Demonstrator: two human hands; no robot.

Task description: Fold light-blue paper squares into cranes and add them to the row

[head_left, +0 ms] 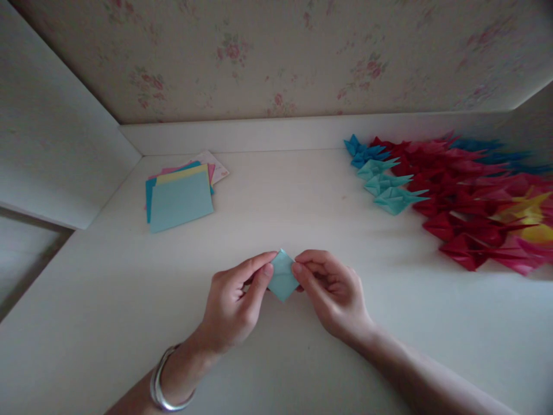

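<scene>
A small light-blue folded paper (283,280) is held up between both hands, its outline a diamond with one corner pointing away from me and one toward me. My left hand (237,297) pinches its left corner between thumb and fingers. On the opposite corner, my right hand (332,291) is closed in a similar pinch, thumb on top. A crease runs across the paper's middle. The fingertips beneath the paper are mostly hidden. A silver bangle (159,380) circles my left wrist.
Toward the back left of the white table (129,300) lies a stack of coloured paper sheets (181,199), light blue on top. Rows of folded paper cranes (470,251) in red, pink, blue, yellow and turquoise fill the right side. A flowered wall (259,69) rises behind.
</scene>
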